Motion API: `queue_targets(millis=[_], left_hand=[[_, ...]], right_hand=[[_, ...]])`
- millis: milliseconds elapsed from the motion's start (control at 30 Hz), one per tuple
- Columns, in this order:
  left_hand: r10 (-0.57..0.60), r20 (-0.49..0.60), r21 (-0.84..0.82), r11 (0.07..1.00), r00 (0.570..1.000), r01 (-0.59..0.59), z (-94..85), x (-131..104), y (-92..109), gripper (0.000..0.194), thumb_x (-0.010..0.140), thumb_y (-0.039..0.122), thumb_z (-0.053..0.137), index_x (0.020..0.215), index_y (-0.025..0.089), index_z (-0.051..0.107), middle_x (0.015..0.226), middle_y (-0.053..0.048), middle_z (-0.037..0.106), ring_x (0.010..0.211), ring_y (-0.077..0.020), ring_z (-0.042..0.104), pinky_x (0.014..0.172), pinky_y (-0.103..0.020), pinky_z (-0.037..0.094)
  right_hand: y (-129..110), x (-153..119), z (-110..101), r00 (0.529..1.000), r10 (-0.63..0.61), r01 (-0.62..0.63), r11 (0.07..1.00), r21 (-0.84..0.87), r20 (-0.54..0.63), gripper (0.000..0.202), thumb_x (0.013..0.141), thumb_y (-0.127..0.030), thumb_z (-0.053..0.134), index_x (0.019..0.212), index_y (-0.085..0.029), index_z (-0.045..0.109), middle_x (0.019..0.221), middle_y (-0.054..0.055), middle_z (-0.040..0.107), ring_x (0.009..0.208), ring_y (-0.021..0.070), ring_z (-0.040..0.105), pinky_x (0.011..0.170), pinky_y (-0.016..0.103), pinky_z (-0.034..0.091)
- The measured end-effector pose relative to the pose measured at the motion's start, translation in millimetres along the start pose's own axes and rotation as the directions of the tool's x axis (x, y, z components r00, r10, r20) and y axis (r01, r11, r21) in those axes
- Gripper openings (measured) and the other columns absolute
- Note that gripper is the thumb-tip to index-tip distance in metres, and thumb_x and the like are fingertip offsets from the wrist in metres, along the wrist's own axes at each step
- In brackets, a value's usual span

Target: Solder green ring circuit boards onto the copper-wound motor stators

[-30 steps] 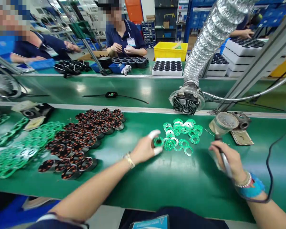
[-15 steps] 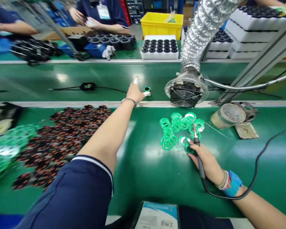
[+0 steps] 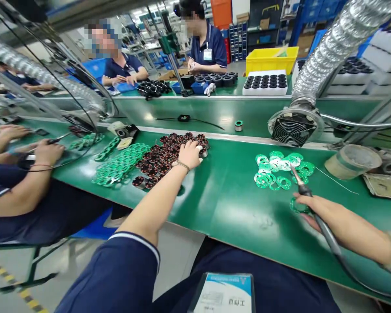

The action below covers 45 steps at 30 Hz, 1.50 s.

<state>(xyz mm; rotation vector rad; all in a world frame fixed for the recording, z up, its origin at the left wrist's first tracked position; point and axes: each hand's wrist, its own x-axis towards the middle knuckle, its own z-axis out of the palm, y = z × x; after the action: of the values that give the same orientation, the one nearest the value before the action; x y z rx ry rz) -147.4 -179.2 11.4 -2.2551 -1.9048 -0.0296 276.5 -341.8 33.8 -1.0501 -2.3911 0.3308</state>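
Note:
My left hand (image 3: 190,155) reaches over the right end of a pile of copper-wound motor stators (image 3: 161,154). Its fingers are apart, with white covers on some tips. One stator lies by the fingertips; whether they touch it I cannot tell. In my right hand (image 3: 319,211) is a soldering iron (image 3: 326,232), its tip pointing up and left. The same hand also pinches a green ring-shaped circuit board (image 3: 299,205) in its fingers. Beyond the iron's tip lies a loose cluster of green ring boards (image 3: 263,179).
A solder spool (image 3: 239,126) stands on the back ledge. A fume fan (image 3: 289,131) hangs behind the ring boards, with a round pot (image 3: 352,161) to its right. More green boards (image 3: 124,164) lie left of the stators. A co-worker's hand (image 3: 48,154) is at far left.
The view has swung left. My left hand has moved from beside the solder spool on the back ledge to the stator pile. My right hand keeps the iron and ring board.

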Motion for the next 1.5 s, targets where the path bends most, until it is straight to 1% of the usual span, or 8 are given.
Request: queue_targets(millis=[67, 200, 367, 467, 633, 867, 1233, 1500], left_hand=[[-0.005, 0.000, -0.004, 1.000, 1.000, 0.005, 3.7, 11, 4, 0.029, 0.071, 0.023, 0.061, 0.098, 0.014, 0.065, 0.132, -0.013, 0.047, 0.126, -0.0354, 0.033, 0.098, -0.049, 0.028], [0.172, -0.031, -0.137, 0.975, 0.985, -0.174, 0.8, 0, 31, 0.019, 0.072, 0.032, 0.061, 0.077, 0.014, 0.066, 0.127, -0.012, 0.053, 0.127, -0.0352, 0.032, 0.102, -0.050, 0.023], [0.405, 0.064, -0.457, 0.824, 0.912, -0.334, -17.3, -80, 106, 0.020, 0.076, 0.036, 0.058, 0.074, 0.017, 0.060, 0.086, -0.007, 0.066, 0.085, -0.0217, 0.060, 0.084, -0.039, 0.042], [0.365, 0.035, -0.605, 0.749, 0.930, -0.271, -23.1, -124, 130, 0.040, 0.070, 0.047, 0.065, 0.096, 0.018, 0.057, 0.110, -0.012, 0.061, 0.099, -0.0266, 0.058, 0.086, -0.042, 0.044], [0.385, 0.074, -0.743, 0.636, 0.920, -0.207, -13.0, -145, 120, 0.095, 0.059, 0.050, 0.074, 0.135, 0.019, 0.027, 0.139, -0.017, 0.039, 0.126, -0.0310, 0.039, 0.102, -0.048, 0.034], [0.408, 0.077, -0.836, 0.524, 0.910, -0.164, -7.9, -137, 145, 0.045, 0.067, 0.035, 0.071, 0.105, 0.019, 0.051, 0.119, -0.012, 0.058, 0.126, -0.0284, 0.041, 0.107, -0.051, 0.026], [0.319, 0.039, -0.912, 0.399, 0.947, -0.097, -27.6, -168, 168, 0.044, 0.065, 0.035, 0.073, 0.099, 0.020, 0.050, 0.095, -0.006, 0.059, 0.087, -0.0207, 0.059, 0.077, -0.037, 0.050], [0.327, -0.070, -0.852, 0.472, 0.942, -0.227, -30.1, -178, 175, 0.034, 0.069, 0.022, 0.067, 0.100, 0.020, 0.052, 0.095, -0.006, 0.050, 0.084, -0.0172, 0.055, 0.074, -0.031, 0.050]], right_hand=[[-4, -3, 10, 0.995, -0.007, 0.004, 1.000, 0.025, 0.095, 0.030, 0.085, -0.024, 0.051, 0.115, -0.020, 0.049, 0.116, 0.011, 0.060, 0.096, 0.0208, 0.064, 0.081, 0.032, 0.056], [-17, -20, 54, 0.998, 0.066, -0.066, 0.996, 0.054, 0.008, 0.031, 0.086, -0.015, 0.046, 0.116, -0.018, 0.043, 0.122, 0.016, 0.056, 0.107, 0.0217, 0.060, 0.088, 0.037, 0.052], [-35, -22, 86, 0.997, 0.060, -0.063, 0.995, 0.074, 0.052, 0.029, 0.086, -0.010, 0.042, 0.113, -0.018, 0.046, 0.124, 0.016, 0.054, 0.114, 0.0231, 0.055, 0.091, 0.039, 0.050], [-37, -14, 86, 0.994, 0.042, -0.051, 0.994, 0.095, 0.097, 0.030, 0.086, -0.008, 0.041, 0.113, -0.019, 0.046, 0.126, 0.015, 0.051, 0.121, 0.0229, 0.048, 0.095, 0.041, 0.047], [-32, -11, 85, 0.990, 0.047, -0.063, 0.990, 0.126, 0.132, 0.030, 0.085, -0.008, 0.044, 0.113, -0.019, 0.046, 0.128, 0.015, 0.050, 0.122, 0.0223, 0.047, 0.098, 0.040, 0.045], [-43, -9, 85, 0.979, 0.173, -0.147, 0.966, 0.211, -0.109, 0.028, 0.084, -0.017, 0.054, 0.111, -0.021, 0.047, 0.105, 0.009, 0.064, 0.095, 0.0184, 0.063, 0.084, 0.032, 0.052], [-58, -4, 86, 0.918, 0.379, -0.289, 0.840, 0.460, -0.116, 0.024, 0.080, -0.016, 0.051, 0.102, -0.023, 0.046, 0.076, -0.001, 0.061, 0.069, 0.0123, 0.061, 0.070, 0.024, 0.051], [-63, -9, 92, 0.958, 0.230, -0.172, 0.938, 0.300, -0.172, 0.024, 0.083, -0.012, 0.046, 0.105, -0.022, 0.048, 0.077, 0.003, 0.060, 0.068, 0.0138, 0.059, 0.066, 0.025, 0.050]])
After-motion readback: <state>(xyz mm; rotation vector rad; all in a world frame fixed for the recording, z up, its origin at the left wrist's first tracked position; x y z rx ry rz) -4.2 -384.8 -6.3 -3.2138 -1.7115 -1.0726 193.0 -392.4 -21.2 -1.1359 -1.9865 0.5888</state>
